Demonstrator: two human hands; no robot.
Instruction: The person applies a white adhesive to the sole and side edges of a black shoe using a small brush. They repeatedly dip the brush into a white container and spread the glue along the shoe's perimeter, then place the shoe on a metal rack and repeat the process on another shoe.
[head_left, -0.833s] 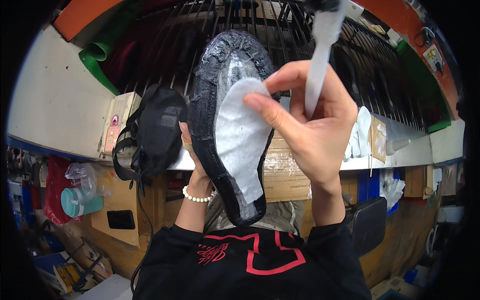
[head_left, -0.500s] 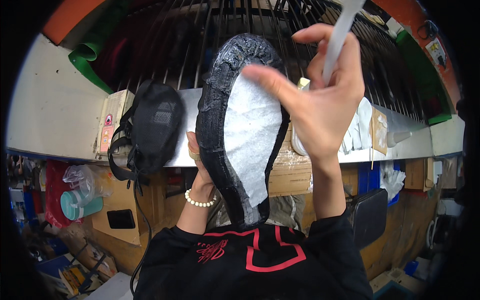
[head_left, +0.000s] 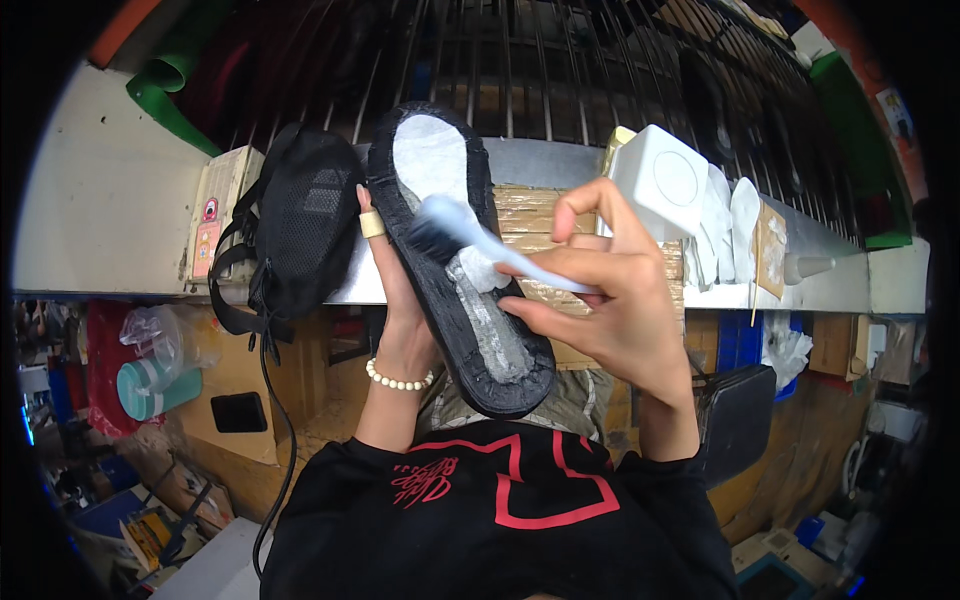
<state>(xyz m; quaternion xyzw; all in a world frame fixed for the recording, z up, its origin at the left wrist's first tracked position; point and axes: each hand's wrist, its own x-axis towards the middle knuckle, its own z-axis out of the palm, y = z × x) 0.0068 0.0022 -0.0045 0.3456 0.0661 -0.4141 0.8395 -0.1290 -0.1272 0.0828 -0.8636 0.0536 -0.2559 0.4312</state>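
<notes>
The shoe in mid-frame is black, its insert white; the blurred brush is bluish white with dark bristles. The bead bracelet is cream. At the bottom, the shirt is black with red outlines. The bottle, upper right, is white; the jar, lower left, turquoise.

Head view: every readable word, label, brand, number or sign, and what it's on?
Black shirt: red script lettering beside a large red outlined figure; wording not copied here.
Pale box, left: red and pink stickers, any print too small to read.
Pale label, upper right edge: too small to read.
Black shoe and blurred brush: no lettering visible.
</notes>
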